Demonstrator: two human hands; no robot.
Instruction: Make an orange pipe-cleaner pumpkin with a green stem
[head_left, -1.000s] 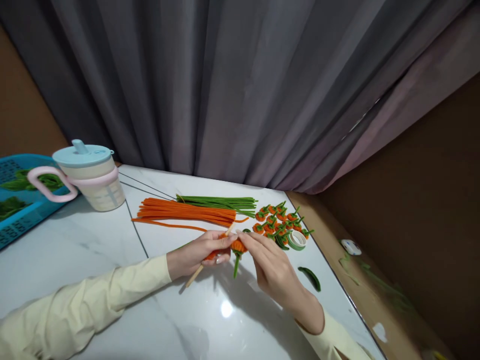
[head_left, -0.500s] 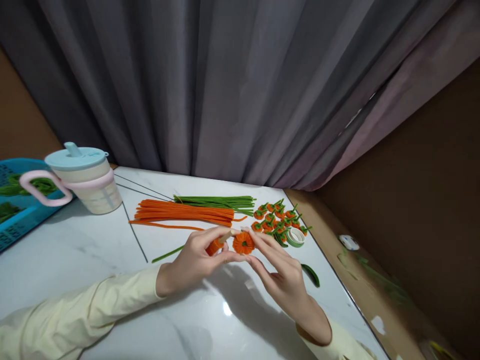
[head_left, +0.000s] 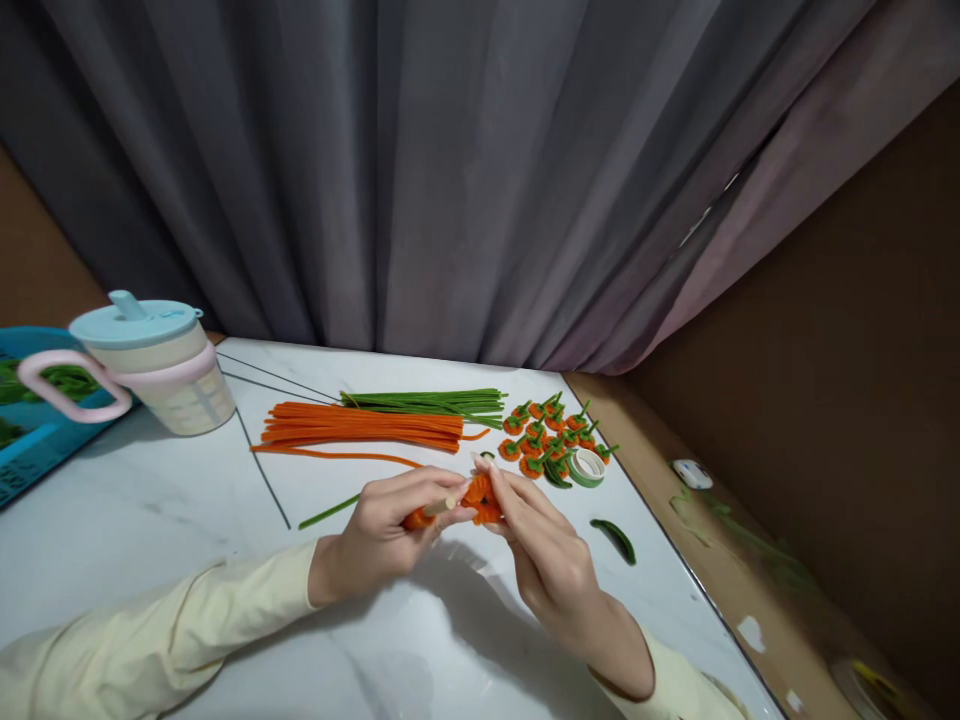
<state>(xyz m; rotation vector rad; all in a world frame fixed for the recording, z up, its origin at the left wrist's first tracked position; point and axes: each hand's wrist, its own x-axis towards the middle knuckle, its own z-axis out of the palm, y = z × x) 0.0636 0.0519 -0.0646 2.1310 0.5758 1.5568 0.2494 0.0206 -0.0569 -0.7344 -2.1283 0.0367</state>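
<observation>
My left hand (head_left: 390, 525) is closed round a thin wooden stick (head_left: 444, 504) with orange pipe cleaner wound on it. My right hand (head_left: 536, 545) pinches a small orange pipe-cleaner pumpkin (head_left: 480, 497) against the stick's tip. Both hands hover just above the white marble table (head_left: 150, 500). Beyond them lie a bundle of orange pipe cleaners (head_left: 360, 427), a bundle of green pipe cleaners (head_left: 427, 401) and a cluster of several finished orange pumpkins with green stems (head_left: 544, 432).
A roll of green tape (head_left: 586, 467) sits by the pumpkins, a green leaf shape (head_left: 616, 538) to the right, one loose green pipe cleaner (head_left: 328, 511) left of my hands. A lidded cup with a pink handle (head_left: 154, 361) and a blue basket (head_left: 30, 440) stand far left. Grey curtain behind.
The pumpkin turned from face-on to edge-on between my fingers and dropped slightly. Both hands shifted a little nearer and lower; the view drifted right.
</observation>
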